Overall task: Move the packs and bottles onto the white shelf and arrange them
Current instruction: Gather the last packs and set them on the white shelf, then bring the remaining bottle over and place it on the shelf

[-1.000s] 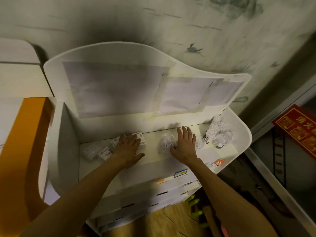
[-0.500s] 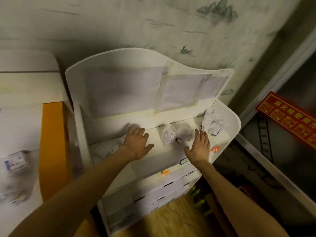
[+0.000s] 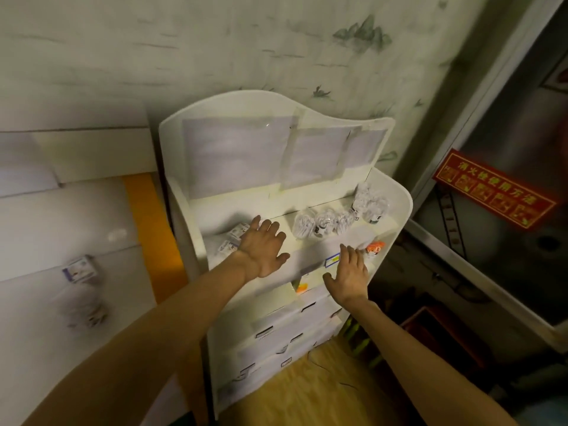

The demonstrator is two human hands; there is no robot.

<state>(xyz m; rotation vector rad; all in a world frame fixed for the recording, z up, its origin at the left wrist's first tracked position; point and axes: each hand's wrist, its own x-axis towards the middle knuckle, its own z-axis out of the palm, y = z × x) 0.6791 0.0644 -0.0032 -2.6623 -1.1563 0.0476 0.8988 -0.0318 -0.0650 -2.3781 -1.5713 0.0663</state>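
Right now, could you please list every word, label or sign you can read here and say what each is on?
Red sign, right: yellow Chinese characters, too blurred to quote.
Packs on the white shelf: print unreadable.
Bottles: labels unreadable.
Blue tag on the shelf edge: too small.
Drawer labels: unreadable.

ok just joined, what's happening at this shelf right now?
A person is stocking the white shelf. Small packs lie at the left of the top tier and wrapped bottles stand in a row toward the right. Both hands are open and hold nothing: the left hand is spread beside the packs, the right hand is over the shelf's front edge. At least one more pack, blurred, lies on the white surface to the left, not yet moved.
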